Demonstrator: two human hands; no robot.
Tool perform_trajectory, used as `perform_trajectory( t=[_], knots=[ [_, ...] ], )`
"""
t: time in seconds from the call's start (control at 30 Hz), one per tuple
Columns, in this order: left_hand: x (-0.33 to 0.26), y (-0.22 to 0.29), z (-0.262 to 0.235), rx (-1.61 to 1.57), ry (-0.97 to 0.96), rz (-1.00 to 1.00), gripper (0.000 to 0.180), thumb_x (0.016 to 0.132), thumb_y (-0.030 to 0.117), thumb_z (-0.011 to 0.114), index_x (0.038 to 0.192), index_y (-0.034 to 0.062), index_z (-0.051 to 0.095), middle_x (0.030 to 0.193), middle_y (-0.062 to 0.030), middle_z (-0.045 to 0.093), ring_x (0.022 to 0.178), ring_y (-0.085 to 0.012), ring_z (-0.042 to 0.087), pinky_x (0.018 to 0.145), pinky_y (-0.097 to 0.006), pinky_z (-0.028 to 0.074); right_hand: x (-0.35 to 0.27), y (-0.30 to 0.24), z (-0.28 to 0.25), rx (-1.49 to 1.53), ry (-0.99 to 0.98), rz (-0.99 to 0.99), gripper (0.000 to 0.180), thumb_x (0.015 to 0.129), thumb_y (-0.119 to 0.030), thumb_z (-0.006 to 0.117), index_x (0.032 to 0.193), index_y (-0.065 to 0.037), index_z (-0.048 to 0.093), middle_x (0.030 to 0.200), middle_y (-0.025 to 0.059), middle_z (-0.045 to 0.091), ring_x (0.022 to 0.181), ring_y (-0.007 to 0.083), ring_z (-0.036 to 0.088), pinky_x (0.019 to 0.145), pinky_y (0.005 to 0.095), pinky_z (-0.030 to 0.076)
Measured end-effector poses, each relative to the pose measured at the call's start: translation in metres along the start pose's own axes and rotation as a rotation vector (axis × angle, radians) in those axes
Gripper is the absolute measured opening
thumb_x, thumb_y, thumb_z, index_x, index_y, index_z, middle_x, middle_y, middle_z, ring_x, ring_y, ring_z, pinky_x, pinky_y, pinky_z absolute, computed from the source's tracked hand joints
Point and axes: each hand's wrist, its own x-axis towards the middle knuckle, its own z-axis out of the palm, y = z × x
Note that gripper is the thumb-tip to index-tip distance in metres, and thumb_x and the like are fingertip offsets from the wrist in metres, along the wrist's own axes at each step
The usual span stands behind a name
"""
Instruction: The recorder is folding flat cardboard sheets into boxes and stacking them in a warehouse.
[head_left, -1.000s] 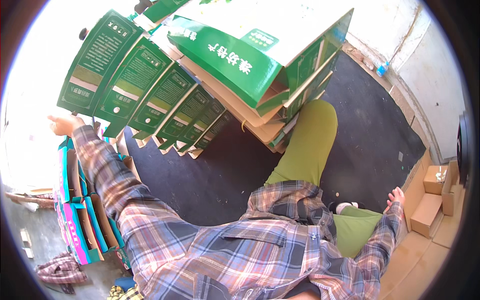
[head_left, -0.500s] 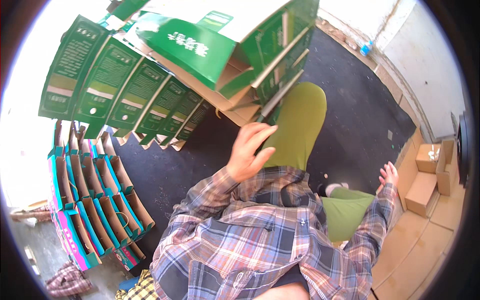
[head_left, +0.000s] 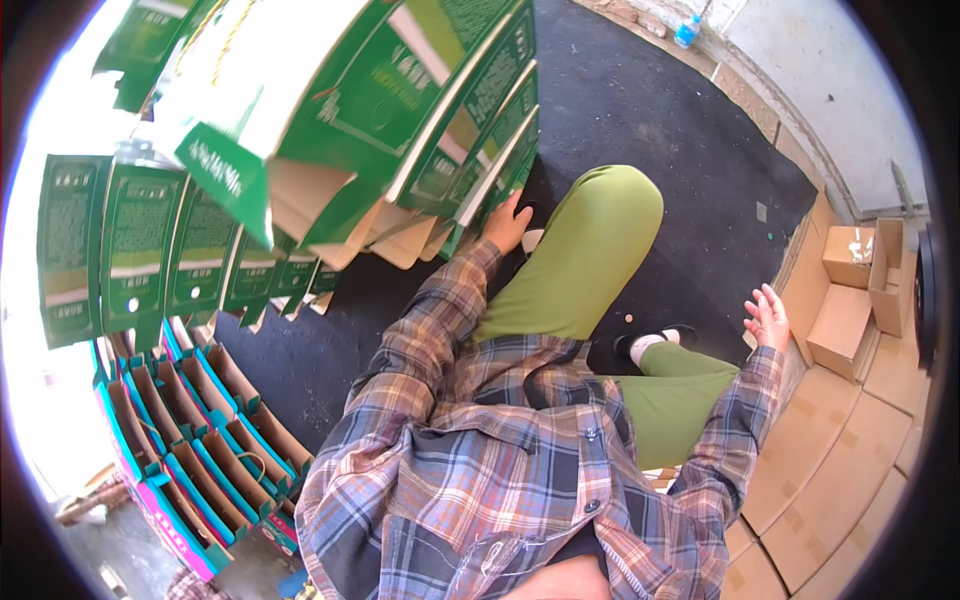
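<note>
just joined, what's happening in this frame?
A person in a plaid shirt and green trousers stands on a dark mat. The left hand rests against the lower edge of a stack of flat green cartons. The right hand hangs open and free beside brown cardboard boxes. Blue and pink cartons stand in rows lower left.

Glossy printed green cardboard cartons point(head_left: 420, 110) at upper centre show raw brown matt flaps; the floor mat point(head_left: 640, 90) is dark, rough and matt; plain brown corrugated boxes point(head_left: 850, 290) sit at the right edge
</note>
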Motion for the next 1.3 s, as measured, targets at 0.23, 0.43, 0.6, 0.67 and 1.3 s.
perform_trajectory(
  t=[0.23,0.43,0.6,0.67,1.3],
  knots=[
    [0.027,-0.052,0.031,0.013,-0.150,-0.210,0.066,0.084,0.038,0.052,0.137,0.0032,0.032,0.132,-0.0248,0.041,0.120,-0.0367,0.042,0.100,-0.040,0.034,-0.012,-0.014,0.021,-0.092,-0.004,-0.010,0.040,0.090,-0.027,0.056,0.126,-0.012,0.049,0.118,0.0062,0.058,0.091,0.0123,0.061,0.061,0.0206,0.049],
    [0.029,-0.088,0.048,0.025,-0.271,-0.242,0.068,0.084,0.039,0.052,0.138,0.0037,0.029,0.133,-0.0250,0.040,0.122,-0.0365,0.040,0.101,-0.039,0.033,-0.016,-0.017,0.028,-0.155,-0.027,0.012,0.042,0.089,-0.028,0.058,0.126,-0.011,0.049,0.118,0.0066,0.057,0.090,0.0117,0.060,0.060,0.0194,0.047],
    [0.025,-0.111,0.047,0.065,-0.126,-0.389,0.066,0.083,0.033,0.052,0.138,0.0054,0.028,0.133,-0.0247,0.040,0.123,-0.0378,0.038,0.103,-0.040,0.030,-0.015,-0.012,0.027,-0.164,-0.057,0.037,0.043,0.088,-0.027,0.058,0.127,-0.011,0.049,0.118,0.0067,0.057,0.090,0.0113,0.060,0.060,0.0192,0.047],
    [0.023,-0.111,0.050,0.107,-0.095,-0.406,0.065,0.084,0.033,0.051,0.138,0.0067,0.029,0.133,-0.0238,0.040,0.123,-0.0378,0.038,0.103,-0.041,0.030,-0.016,-0.011,0.025,-0.172,-0.048,0.051,0.043,0.088,-0.027,0.058,0.127,-0.011,0.049,0.118,0.0066,0.057,0.090,0.0109,0.060,0.060,0.0193,0.047],
    [0.036,-0.102,0.049,-0.108,-0.139,-0.511,0.068,0.086,0.032,0.048,0.141,0.0047,0.019,0.144,-0.0250,0.019,0.134,-0.0373,0.017,0.111,-0.041,0.014,-0.020,-0.004,0.020,-0.310,-0.056,0.054,0.040,0.091,-0.021,0.053,0.129,-0.011,0.045,0.112,0.0060,0.058,0.080,0.0096,0.060,0.055,0.0205,0.049]
  ],
)
